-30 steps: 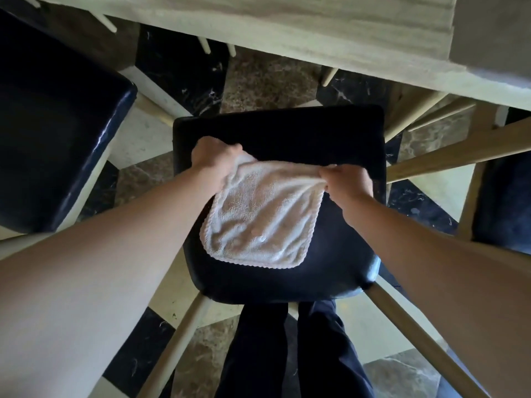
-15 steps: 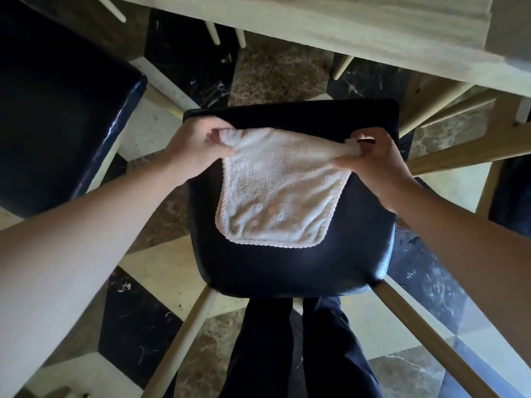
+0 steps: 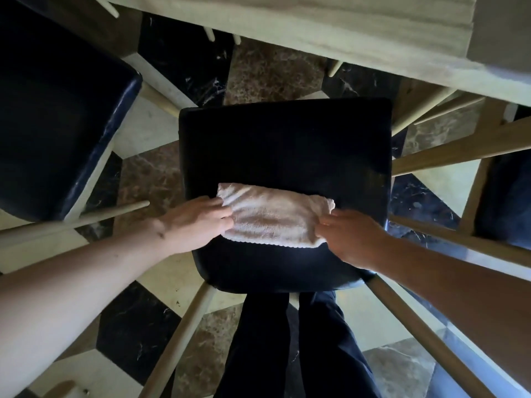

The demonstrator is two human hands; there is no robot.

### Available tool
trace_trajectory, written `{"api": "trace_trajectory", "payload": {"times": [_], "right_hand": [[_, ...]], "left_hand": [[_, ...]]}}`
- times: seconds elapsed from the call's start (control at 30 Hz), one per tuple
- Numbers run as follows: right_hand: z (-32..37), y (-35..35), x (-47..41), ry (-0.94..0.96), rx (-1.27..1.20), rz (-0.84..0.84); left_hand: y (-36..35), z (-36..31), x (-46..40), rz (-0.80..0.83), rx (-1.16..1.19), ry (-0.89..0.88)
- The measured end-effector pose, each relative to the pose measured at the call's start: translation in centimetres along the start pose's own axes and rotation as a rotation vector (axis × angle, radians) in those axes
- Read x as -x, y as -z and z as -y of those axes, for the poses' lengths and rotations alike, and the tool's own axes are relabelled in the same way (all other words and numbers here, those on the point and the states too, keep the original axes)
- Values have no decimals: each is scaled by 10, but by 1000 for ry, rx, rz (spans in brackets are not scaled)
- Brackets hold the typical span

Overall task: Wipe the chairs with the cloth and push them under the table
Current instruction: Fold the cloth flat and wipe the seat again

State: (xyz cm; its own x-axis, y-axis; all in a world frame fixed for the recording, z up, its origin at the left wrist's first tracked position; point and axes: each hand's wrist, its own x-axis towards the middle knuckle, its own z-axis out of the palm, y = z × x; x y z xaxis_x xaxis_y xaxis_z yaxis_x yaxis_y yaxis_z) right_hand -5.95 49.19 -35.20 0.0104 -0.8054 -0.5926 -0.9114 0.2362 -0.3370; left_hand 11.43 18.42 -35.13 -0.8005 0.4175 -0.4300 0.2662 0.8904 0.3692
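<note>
cloth point(image 3: 273, 218): soft, light terry, bunched on near half of chair seat point(image 3: 287, 145)
left hand point(image 3: 198, 222): pinched cloth's left end
right hand point(image 3: 350, 237): pinched its right end
grip: ends, likely pressed flat to wipe

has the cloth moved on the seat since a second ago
Yes. The cloth has been pulled toward the seat's near edge, away from the table, and is now bunched narrower between both hands.

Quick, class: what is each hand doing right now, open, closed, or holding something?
Left hand: closed on the left end of the white cloth.
Right hand: closed on the cloth's right end.
</note>
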Motion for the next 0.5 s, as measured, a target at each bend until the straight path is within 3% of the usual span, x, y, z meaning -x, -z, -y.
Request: {"api": "trace_trajectory", "payload": {"times": [0.13,0.2,0.27,0.3,0.4,0.47,0.5], "right_hand": [[12,14,8,8,-141,-161],[17,15,12,24,-170,-64],[17,17,8,-88,-233,51],[16,18,5,-163,-279,14],[10,24,-7,-419,-448,-377],[8,30,-21,-490,-496,-483],[8,32,-30,-496,-504,-439]], "left_hand": [[10,4,8,-36,48,19],[9,1,15,31,57,18],[9,-1,21,81,95,71],[11,-1,20,40,159,126],[18,-2,2,-310,429,490],[24,0,-16,-333,658,823],[25,3,-23,-272,802,934]]}}
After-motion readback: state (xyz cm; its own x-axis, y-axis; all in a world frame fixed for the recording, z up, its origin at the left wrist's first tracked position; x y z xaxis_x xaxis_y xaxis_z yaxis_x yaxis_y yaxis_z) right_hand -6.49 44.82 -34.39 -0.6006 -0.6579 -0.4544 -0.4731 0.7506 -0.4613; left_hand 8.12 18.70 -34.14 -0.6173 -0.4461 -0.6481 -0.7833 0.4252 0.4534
